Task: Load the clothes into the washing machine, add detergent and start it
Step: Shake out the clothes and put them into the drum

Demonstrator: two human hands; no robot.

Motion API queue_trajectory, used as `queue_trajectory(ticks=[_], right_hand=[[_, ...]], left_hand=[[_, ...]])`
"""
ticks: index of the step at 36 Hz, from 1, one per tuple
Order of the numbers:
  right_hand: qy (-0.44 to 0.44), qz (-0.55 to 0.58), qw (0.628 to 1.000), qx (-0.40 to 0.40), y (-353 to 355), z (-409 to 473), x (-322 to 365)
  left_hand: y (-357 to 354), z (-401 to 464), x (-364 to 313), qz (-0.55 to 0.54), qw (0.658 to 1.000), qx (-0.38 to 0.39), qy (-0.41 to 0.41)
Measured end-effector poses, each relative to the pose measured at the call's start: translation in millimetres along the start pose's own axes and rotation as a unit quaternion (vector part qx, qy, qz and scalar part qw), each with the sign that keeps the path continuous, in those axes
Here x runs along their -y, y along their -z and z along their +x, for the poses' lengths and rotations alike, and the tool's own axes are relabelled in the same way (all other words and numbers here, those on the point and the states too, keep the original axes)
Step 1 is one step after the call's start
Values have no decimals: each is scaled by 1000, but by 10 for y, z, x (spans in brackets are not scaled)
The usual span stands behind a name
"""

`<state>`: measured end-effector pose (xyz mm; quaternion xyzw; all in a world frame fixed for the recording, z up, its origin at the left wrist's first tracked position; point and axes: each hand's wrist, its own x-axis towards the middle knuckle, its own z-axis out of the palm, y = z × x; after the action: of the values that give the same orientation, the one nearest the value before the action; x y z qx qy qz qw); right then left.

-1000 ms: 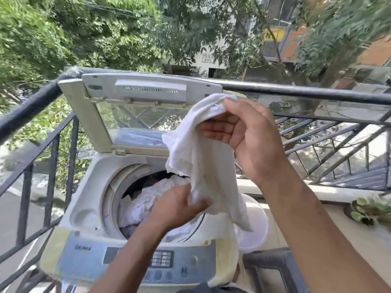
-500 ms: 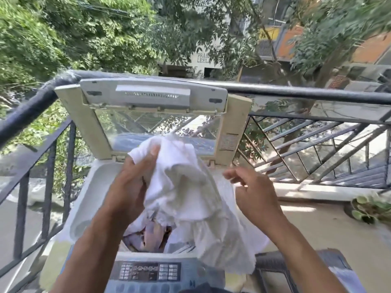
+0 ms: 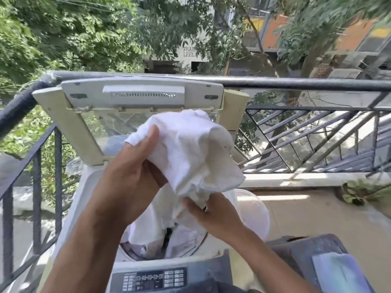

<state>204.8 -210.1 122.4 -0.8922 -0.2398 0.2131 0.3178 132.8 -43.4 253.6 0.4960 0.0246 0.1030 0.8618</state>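
A top-loading washing machine [image 3: 84, 199] stands in front of me with its lid [image 3: 143, 94] raised against the railing. Its drum holds pale clothes [image 3: 182, 244]. Above the opening I hold a bunched white cloth [image 3: 190, 149]. My left hand [image 3: 131, 166] grips the cloth's upper left edge, thumb on top. My right hand [image 3: 213, 214] grips its lower part just over the drum, and the cloth's tail hangs down into the drum. The control panel [image 3: 152, 280] is at the bottom of the view.
A black metal railing [image 3: 296, 83] runs behind and to the left of the machine. A white round tub [image 3: 256, 210] sits to the right of the machine, with a dark basket [image 3: 306, 250] holding a pale cloth near my right arm. A potted plant [image 3: 355, 191] stands on the balcony floor.
My right hand, free half a second ago, has dropped and taken hold of the cloth's lower part. The left hand has kept its grip and the bundle sits higher and more to the right.
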Motion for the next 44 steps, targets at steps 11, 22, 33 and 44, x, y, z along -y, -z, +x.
queue_trajectory(ticks=[11,22,33,44], right_hand=[[-35,-124,991,-42,603,186,-38],[27,202,979,-9,849,288,374],[73,605,768,199,810,483,1093],[46,675,696,242,682,788,1254]], left_hand=[[928,31,184,-38,958,-259,114],[1304,-365,450,162,919,-292,207],[1372,-394,216,472,874,-45,107],[1391,-410,509,320,922,-138,170]])
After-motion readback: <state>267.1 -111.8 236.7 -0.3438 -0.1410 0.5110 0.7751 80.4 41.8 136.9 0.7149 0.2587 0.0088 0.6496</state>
